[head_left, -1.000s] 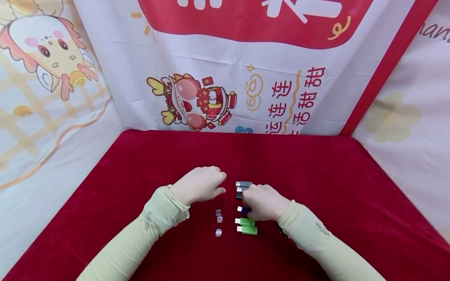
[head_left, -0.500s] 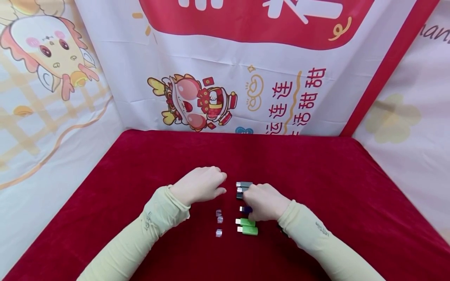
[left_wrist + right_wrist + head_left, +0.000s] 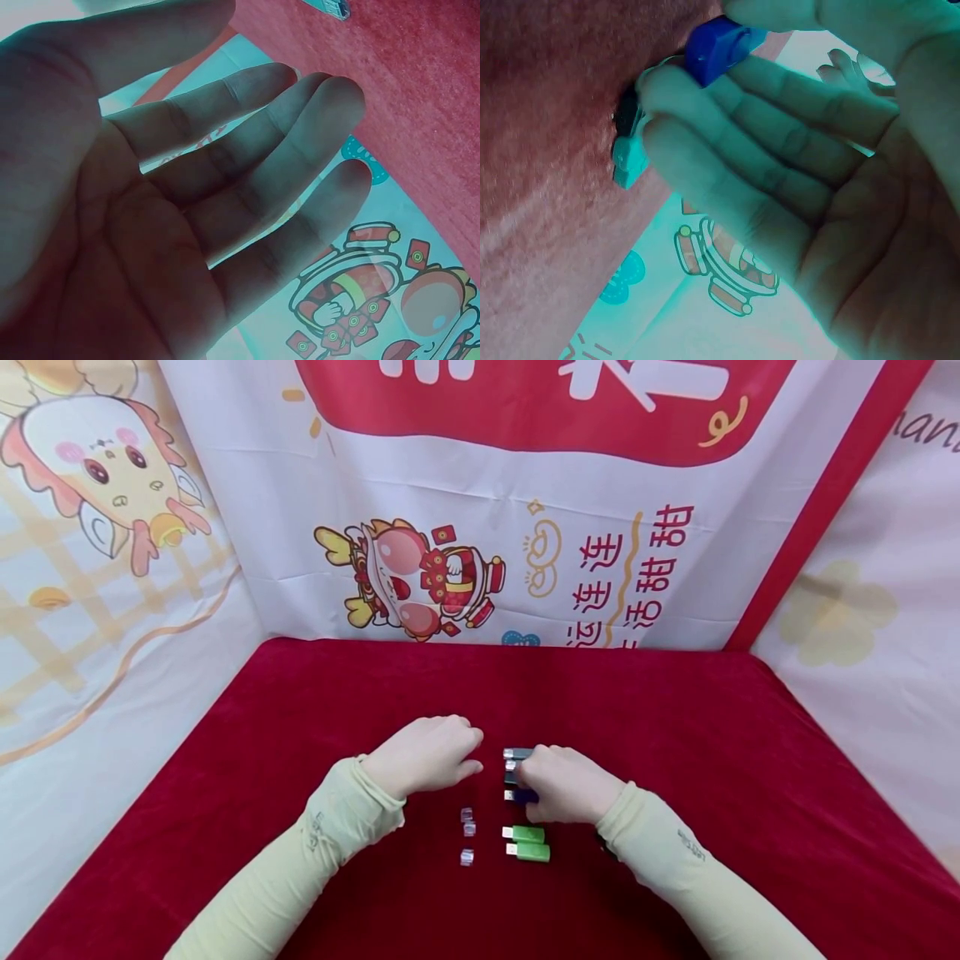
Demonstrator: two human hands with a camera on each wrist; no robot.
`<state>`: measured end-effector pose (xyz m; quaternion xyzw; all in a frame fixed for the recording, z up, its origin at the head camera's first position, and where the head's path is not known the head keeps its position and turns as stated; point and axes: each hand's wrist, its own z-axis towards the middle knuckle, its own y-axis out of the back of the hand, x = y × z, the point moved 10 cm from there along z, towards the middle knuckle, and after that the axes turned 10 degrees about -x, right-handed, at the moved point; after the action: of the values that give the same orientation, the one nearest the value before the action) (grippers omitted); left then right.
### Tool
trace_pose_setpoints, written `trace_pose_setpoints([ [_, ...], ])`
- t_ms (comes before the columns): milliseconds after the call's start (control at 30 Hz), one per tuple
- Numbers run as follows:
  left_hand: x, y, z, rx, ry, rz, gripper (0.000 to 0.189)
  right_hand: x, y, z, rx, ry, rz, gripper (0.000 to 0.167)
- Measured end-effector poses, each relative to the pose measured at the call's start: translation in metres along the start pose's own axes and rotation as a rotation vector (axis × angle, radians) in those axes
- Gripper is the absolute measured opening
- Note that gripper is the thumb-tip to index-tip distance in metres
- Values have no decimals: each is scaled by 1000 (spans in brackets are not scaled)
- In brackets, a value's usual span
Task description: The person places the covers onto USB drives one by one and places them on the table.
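A dark blue USB stick (image 3: 525,796) lies with its metal plug to the left. My right hand (image 3: 568,785) pinches it between thumb and fingers; the blue body (image 3: 714,51) shows at the thumb tip in the right wrist view. Just beyond are a black USB stick (image 3: 511,778) and grey USB sticks (image 3: 521,753), partly hidden by that hand. Nearer me lie two green USB sticks, an upper one (image 3: 530,834) and a lower one (image 3: 534,852). My left hand (image 3: 423,756) is held over the cloth, fingers loosely bent, holding nothing.
Three small clear caps lie in a column left of the sticks: the far cap (image 3: 467,815), the middle cap (image 3: 469,828) and the near cap (image 3: 467,857). A red cloth (image 3: 360,877) covers the table. Printed fabric walls (image 3: 450,468) stand behind and at both sides.
My right hand has moved slightly away from me, carrying the blue USB stick closer to the black and grey ones. The gap to the green sticks has widened. The left hand stays put.
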<state>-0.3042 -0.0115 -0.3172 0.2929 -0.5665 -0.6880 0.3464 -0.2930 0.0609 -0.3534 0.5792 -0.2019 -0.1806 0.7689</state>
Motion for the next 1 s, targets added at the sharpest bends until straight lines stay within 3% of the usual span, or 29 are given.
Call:
trace_pose_setpoints([
  [333, 5, 3, -2, -13, 25, 14, 18, 3, 5, 4, 1, 41, 58, 17],
  [567, 5, 8, -2, -38, 7, 0, 18, 6, 18, 7, -44, 76, 85, 11],
  [800, 5, 6, -2, 5, 25, -7, 16, 3, 34, 6, -97, 55, 96, 12],
  [1000, -4, -3, -2, 23, -25, -9, 15, 2, 43, 4, -130, 73, 92, 12],
])
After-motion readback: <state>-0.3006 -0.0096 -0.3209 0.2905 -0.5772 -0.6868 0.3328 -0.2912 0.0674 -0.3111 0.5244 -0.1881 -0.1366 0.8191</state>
